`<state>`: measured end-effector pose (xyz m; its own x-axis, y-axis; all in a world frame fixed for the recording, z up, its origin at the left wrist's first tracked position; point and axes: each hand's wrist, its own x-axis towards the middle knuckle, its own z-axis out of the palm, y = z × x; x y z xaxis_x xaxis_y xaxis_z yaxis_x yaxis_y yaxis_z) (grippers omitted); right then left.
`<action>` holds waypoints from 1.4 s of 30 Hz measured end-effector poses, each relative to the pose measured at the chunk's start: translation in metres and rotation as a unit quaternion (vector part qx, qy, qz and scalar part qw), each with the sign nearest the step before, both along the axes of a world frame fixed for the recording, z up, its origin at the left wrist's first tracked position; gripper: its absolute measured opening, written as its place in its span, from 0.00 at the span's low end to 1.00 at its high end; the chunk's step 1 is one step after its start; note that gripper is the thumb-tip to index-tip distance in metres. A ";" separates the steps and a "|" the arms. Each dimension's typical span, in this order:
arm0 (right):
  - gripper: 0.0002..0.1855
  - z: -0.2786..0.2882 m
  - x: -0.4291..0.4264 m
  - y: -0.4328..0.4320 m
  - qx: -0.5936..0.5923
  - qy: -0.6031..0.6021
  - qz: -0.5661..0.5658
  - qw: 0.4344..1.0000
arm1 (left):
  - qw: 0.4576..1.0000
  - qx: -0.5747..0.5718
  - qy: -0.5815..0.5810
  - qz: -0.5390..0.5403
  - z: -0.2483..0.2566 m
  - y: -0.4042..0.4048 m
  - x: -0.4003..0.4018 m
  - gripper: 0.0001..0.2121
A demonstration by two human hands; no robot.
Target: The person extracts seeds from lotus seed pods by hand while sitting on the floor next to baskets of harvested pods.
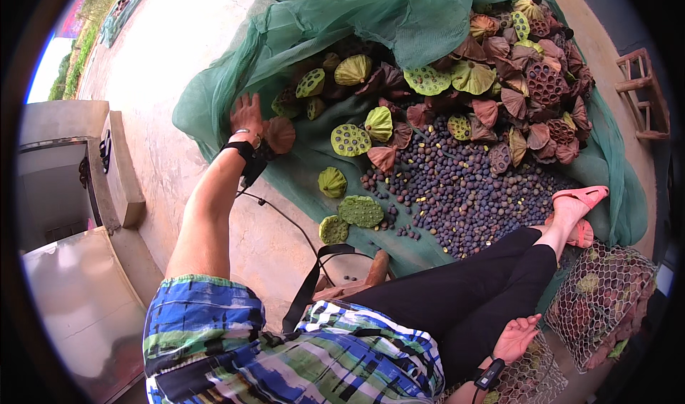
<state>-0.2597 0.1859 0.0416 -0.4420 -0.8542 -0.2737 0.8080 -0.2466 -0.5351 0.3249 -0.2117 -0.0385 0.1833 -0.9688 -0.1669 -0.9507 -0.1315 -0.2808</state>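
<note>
My left hand (pixel 246 116) reaches to the folded left edge of a green mesh net (pixel 200 110), its fingers apart against the mesh. A brown dried lotus seed pod (pixel 280 135) lies right beside that hand. My right hand (pixel 516 337) is low at the right near my dark trousers, palm partly up, fingers loosely bent, with nothing seen in it. Loose dark lotus seeds (pixel 471 195) cover the middle of the net. Behind them is a heap of brown and green lotus seed pods (pixel 514 83). Several green pods (pixel 360 211) lie nearer me.
Wire-mesh baskets of pods (pixel 599 302) stand at the lower right, near my pink sandals (pixel 580 195). A wooden stool (pixel 642 94) is at the far right. Black cable (pixel 289 219) runs over the concrete floor (pixel 160 152) beside the wooden seat (pixel 374 270) under me.
</note>
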 end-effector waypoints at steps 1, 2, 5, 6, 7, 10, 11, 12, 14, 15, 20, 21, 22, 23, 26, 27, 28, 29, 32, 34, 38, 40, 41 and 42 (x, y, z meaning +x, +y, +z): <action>0.20 0.000 -0.001 0.000 -0.005 0.002 0.002 1.000 | 0.996 0.045 -0.067 -0.030 0.011 0.004 0.006 0.37; 0.20 -0.001 -0.002 0.000 -0.005 -0.003 0.003 1.000 | 0.985 0.081 -0.133 -0.072 0.016 0.005 0.015 0.36; 0.20 0.001 0.000 -0.001 -0.006 0.000 0.008 1.000 | 0.961 0.105 -0.212 -0.143 0.015 0.007 0.049 0.34; 0.20 0.001 -0.001 -0.001 -0.007 -0.002 0.008 1.000 | 0.955 0.093 -0.224 -0.170 0.013 0.005 0.056 0.33; 0.20 0.001 0.000 -0.001 -0.008 -0.003 0.007 1.000 | 0.955 0.092 -0.225 -0.171 0.014 0.002 0.065 0.33; 0.20 0.001 0.001 -0.001 -0.001 0.010 0.002 1.000 | 0.966 0.039 -0.167 -0.195 0.025 -0.009 0.068 0.28; 0.20 0.001 0.001 -0.002 0.002 0.013 0.003 1.000 | 0.966 0.038 -0.167 -0.195 0.037 -0.013 0.061 0.28; 0.20 0.001 0.002 -0.002 0.004 0.015 0.004 1.000 | 0.964 0.074 -0.148 -0.210 0.053 -0.018 0.052 0.29; 0.20 0.001 0.003 0.000 0.003 0.016 -0.002 1.000 | 0.944 0.103 -0.112 -0.292 0.058 -0.024 0.051 0.31; 0.20 0.001 0.004 0.001 0.005 0.017 -0.009 1.000 | 0.943 0.099 -0.114 -0.296 0.063 -0.028 0.043 0.31; 0.20 -0.002 0.004 0.002 0.001 0.030 -0.012 0.999 | 0.928 -0.077 -0.097 -0.353 0.078 -0.041 0.008 0.37; 0.20 -0.003 0.003 0.002 0.005 0.038 -0.007 0.999 | 0.952 -0.143 -0.119 -0.245 0.074 -0.048 0.007 0.35; 0.20 -0.001 0.004 0.002 0.013 0.035 -0.010 0.999 | 0.970 -0.143 -0.096 -0.174 0.076 -0.051 0.004 0.37; 0.20 -0.001 0.005 0.000 0.021 0.032 -0.013 0.999 | 0.974 -0.127 -0.120 -0.141 0.080 -0.055 0.003 0.37; 0.20 0.000 0.006 0.001 0.015 0.054 -0.013 0.998 | 0.992 -0.041 -0.115 -0.043 0.076 -0.067 -0.003 0.36; 0.20 0.000 0.007 0.001 0.010 0.057 -0.023 0.998 | 0.991 0.014 -0.132 0.005 0.069 -0.073 -0.008 0.37; 0.20 -0.001 0.007 -0.001 0.000 0.061 -0.034 0.998 | 0.990 0.023 -0.136 -0.024 0.049 -0.076 0.006 0.28; 0.20 -0.003 0.007 -0.002 0.013 0.058 -0.036 0.998 | 0.988 0.035 -0.144 -0.054 0.036 -0.076 0.021 0.20; 0.20 0.000 0.010 -0.004 0.050 0.084 -0.036 0.995 | 0.997 0.018 -0.053 -0.054 0.033 -0.058 0.011 0.08; 0.20 0.000 0.011 0.000 0.045 0.083 -0.036 0.995 | 0.991 -0.098 0.089 -0.004 0.034 -0.050 -0.003 0.08; 0.20 -0.006 0.009 0.000 0.019 0.072 -0.036 0.997 | 0.911 -0.160 0.370 -0.082 0.058 -0.007 -0.035 0.13; 0.20 -0.007 0.009 0.004 0.008 0.078 -0.035 0.996 | 0.866 -0.081 0.475 -0.134 0.076 0.032 -0.073 0.12; 0.20 -0.008 0.009 0.004 0.003 0.072 -0.034 0.997 | 0.860 -0.045 0.467 -0.199 0.078 0.050 -0.081 0.12; 0.21 -0.008 0.009 0.003 -0.001 0.077 -0.030 0.997 | 0.827 -0.001 0.534 -0.173 0.092 0.078 -0.102 0.11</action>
